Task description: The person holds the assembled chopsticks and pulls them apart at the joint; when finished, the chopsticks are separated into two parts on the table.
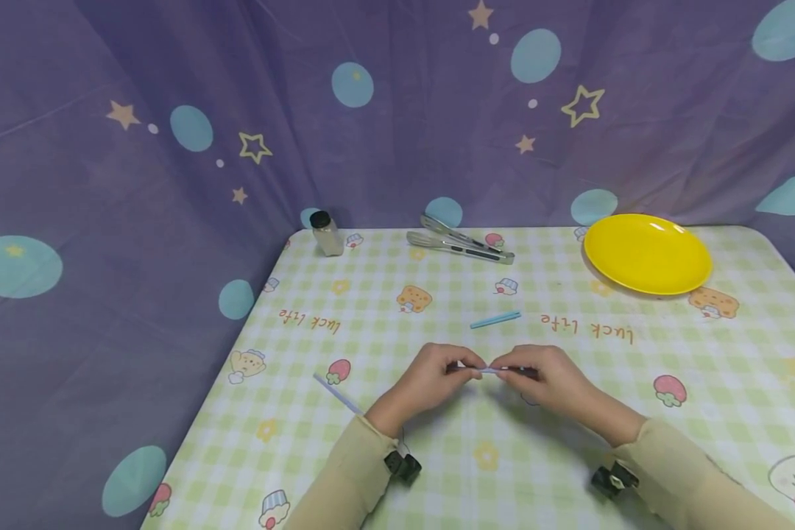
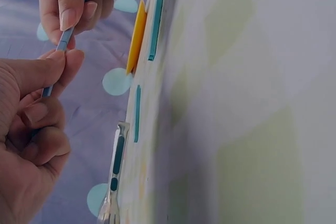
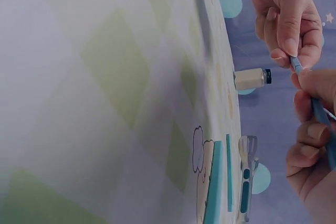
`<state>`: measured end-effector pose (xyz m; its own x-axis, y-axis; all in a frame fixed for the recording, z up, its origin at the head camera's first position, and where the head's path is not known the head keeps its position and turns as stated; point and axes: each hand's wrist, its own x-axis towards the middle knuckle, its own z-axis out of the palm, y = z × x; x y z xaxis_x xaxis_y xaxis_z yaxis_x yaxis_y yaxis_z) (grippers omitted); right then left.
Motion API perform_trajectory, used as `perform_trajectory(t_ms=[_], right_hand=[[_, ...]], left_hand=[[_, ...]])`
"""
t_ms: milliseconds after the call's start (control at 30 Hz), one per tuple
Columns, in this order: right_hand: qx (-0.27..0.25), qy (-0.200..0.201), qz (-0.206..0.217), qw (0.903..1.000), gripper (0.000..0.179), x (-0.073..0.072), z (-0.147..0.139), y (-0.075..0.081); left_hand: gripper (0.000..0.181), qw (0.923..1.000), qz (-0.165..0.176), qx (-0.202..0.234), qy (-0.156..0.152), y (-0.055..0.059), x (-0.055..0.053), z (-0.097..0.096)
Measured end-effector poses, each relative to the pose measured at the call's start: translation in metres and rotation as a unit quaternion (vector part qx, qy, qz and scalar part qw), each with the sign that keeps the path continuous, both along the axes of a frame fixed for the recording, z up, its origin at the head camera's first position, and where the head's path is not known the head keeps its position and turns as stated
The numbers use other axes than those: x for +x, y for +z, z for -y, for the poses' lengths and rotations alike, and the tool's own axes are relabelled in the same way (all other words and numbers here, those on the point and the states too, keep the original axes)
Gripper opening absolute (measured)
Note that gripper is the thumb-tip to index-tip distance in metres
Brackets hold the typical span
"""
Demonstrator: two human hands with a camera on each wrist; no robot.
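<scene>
Both hands meet over the middle of the table on one slim blue chopstick [image 1: 489, 370], with a seam [image 2: 63, 43] showing between the two grips. My left hand [image 1: 433, 379] pinches one part between thumb and forefinger, its other fingers curled in. On the other part, my right hand [image 1: 546, 375] has a like pinch, with a length of blue stick [image 3: 318, 114] along its curled fingers. A pale blue-violet stick [image 1: 336, 394] lies by the left sleeve. Just beyond the hands are thin teal sticks [image 1: 495, 319]. A thicker teal strip [image 3: 214, 182] appears nearer in the wrist views.
Metal tongs [image 1: 460, 246] with dark grip inserts lie toward the back of the table. At the back left stands a shaker bottle [image 1: 327, 235] with a black lid. A yellow plate [image 1: 648, 254] sits at the back right. Behind the checked tablecloth [image 1: 384, 464] hangs a purple curtain [image 1: 397, 147].
</scene>
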<state>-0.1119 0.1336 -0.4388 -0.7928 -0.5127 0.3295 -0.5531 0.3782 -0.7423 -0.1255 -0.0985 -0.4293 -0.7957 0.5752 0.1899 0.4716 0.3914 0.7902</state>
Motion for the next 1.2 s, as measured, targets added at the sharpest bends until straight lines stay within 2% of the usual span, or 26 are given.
perform_trajectory(t_ms=[200, 467, 600, 700, 800, 933, 1200], right_hand=[[-0.023, 0.017, -0.007, 0.9996, 0.018, 0.001, -0.002, 0.0], [-0.04, 0.018, -0.001, 0.999, 0.018, 0.001, -0.003, 0.002], [-0.035, 0.013, -0.011, 0.9992, 0.018, 0.0, -0.006, 0.001], [-0.024, -0.006, -0.015, 0.9996, 0.017, 0.0, -0.007, 0.0], [-0.007, -0.042, -0.004, 0.9991, 0.012, 0.001, -0.008, 0.0], [0.022, -0.088, 0.02, 0.9956, 0.003, 0.001, -0.009, 0.0], [0.043, -0.141, 0.04, 0.9883, 0.007, -0.001, -0.017, -0.009]], left_hand=[[0.012, 0.9998, 0.015, 0.013, 0.002, -0.001, 0.0, 0.0], [0.013, 0.9995, 0.025, 0.02, -0.002, -0.002, -0.002, -0.001], [0.013, 0.9987, 0.039, 0.029, 0.012, 0.0, -0.002, 0.002], [0.011, 0.998, 0.045, 0.024, 0.037, 0.001, -0.003, 0.007], [0.009, 0.998, 0.038, 0.009, 0.049, 0.002, -0.004, 0.01], [0.009, 0.9986, 0.028, -0.003, 0.044, 0.001, -0.007, 0.01], [0.021, 0.9979, 0.047, -0.038, 0.022, -0.001, -0.015, 0.012]])
